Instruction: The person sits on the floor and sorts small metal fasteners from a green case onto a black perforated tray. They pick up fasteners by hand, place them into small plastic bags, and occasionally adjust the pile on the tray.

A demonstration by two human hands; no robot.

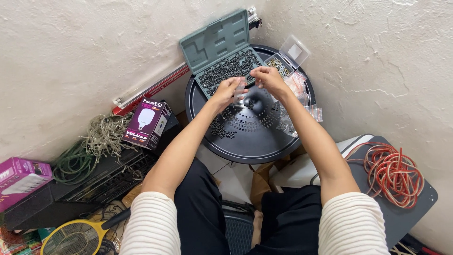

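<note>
Your left hand point(228, 89) and right hand point(267, 77) meet over the round black tray point(264, 151), both pinched on a small clear bag point(241, 89) — contents apparently tiny, too blurred to confirm. The grey case point(222, 52) of dark screws point(230, 71) lies open at 12 o'clock; loose screws point(222, 130) sit at 8 o'clock, spare bags point(302, 101) at 3 o'clock. Risk: a loose pinch could spill parts through the tray's perforations — or off its rim.
</note>
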